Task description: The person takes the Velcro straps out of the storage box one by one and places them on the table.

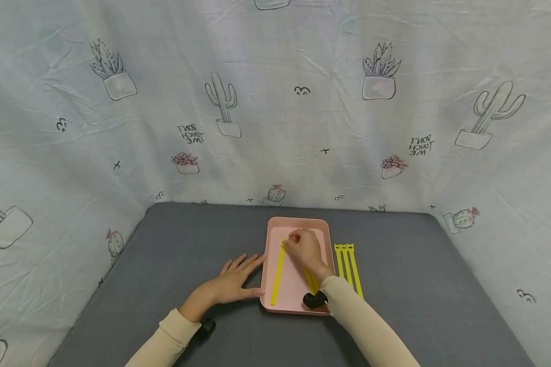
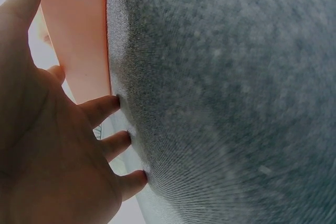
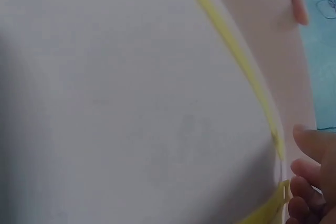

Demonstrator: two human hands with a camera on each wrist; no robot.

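A pink tray (image 1: 321,227) lies on the grey table. My left hand (image 1: 231,281) rests at its left side, fingers spread and thumb and fingertips against the rim. Inside the tray, a flat yellow strap (image 1: 277,275) runs lengthwise near the left wall. My right hand (image 1: 305,250) is over the tray, fingers loosely bent beside this strap's far end. In the right wrist view, the thumb (image 3: 310,142) stands apart from the bent fingers, and nothing shows between them. More yellow strap (image 1: 309,280) lies in the tray's right part, partly hidden by the right forearm.
Three yellow straps with slotted heads (image 1: 344,248) lie side by side on the table, right of the tray; the right sleeve covers their near ends. The grey tabletop (image 1: 418,265) extends around the tray. A white curtain with cactus drawings (image 1: 275,127) hangs behind and at the sides.
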